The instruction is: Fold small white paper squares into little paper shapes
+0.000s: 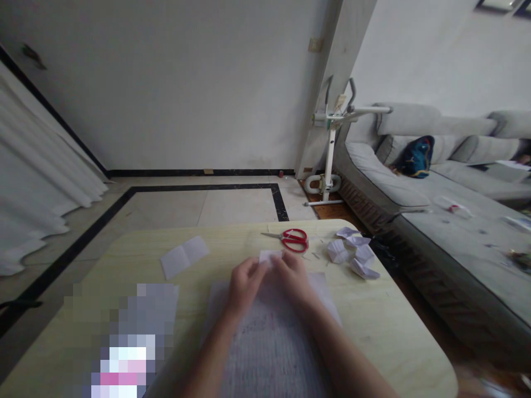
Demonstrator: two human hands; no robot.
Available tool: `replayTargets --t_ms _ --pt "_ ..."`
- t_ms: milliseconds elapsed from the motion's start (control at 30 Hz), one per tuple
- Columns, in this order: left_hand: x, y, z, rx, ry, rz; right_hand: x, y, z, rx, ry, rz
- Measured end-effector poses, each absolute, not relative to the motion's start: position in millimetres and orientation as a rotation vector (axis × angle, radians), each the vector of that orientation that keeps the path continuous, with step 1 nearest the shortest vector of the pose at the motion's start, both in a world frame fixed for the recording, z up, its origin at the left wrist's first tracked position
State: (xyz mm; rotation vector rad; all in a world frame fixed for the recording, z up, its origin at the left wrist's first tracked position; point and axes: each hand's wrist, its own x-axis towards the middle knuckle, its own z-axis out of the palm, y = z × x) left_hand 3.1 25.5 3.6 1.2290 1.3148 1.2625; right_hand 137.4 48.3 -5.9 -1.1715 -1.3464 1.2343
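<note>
Between my two hands is a small piece of white paper (pixel 267 255), pinched by the fingers of both. My left hand (pixel 245 281) grips its left side and my right hand (pixel 294 277) its right side; the fingers partly cover it. Below them lies a large sheet of paper (pixel 274 354) with faint writing or print, partly hidden by my forearms. Just beyond my right hand rest red-handled scissors (pixel 295 240), blades pointing left. Several folded white paper pieces (pixel 359 254) sit in a group to the right. A creased paper sheet (pixel 185 256) lies flat on the left.
Everything rests on a pale wooden table (pixel 398 331) with rounded corners. A pixelated patch (pixel 124 354) covers its left front. Past the right edge stands a grey sofa (pixel 464 237) with a dark blue bag (pixel 417 157). A white exercise machine (pixel 329 149) stands behind.
</note>
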Motion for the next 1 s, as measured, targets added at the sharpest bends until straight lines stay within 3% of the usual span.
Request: replayTargets --t_ms 500,767,1000 --pt "2 27 9 1.156 1.383 1.290 137 48 5 -1.213 -1.491 1.131" --pt "-2 29 10 1.122 1.499 1.353 136 40 17 -1.146 -1.562 1.273" --pt "-2 28 6 1.119 1.480 1.294 138 44 4 -1.132 -1.470 1.221"
